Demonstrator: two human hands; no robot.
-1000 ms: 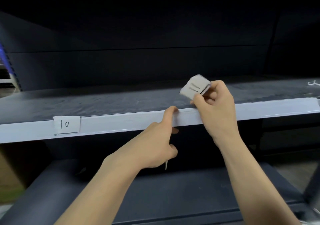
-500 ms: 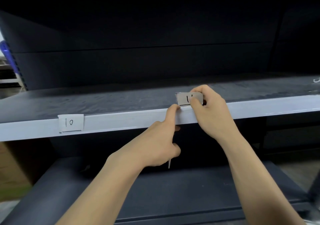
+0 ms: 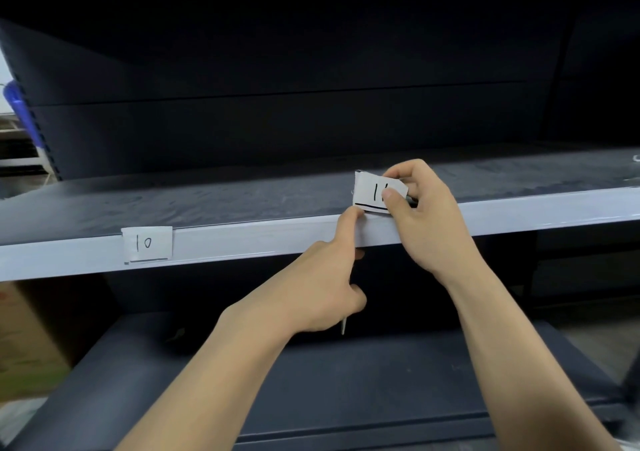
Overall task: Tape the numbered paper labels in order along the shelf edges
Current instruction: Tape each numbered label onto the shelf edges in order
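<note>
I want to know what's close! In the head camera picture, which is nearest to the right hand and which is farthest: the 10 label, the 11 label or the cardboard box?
1. 11 label: pinched in the right hand, just above the shelf edge.
2. 10 label: stuck on the shelf edge, off to the left.
3. cardboard box: far left, below the shelf.

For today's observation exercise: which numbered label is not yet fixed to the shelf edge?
The label marked 11, pinched by the right hand above the edge; label 10 sits flat on it.
</note>
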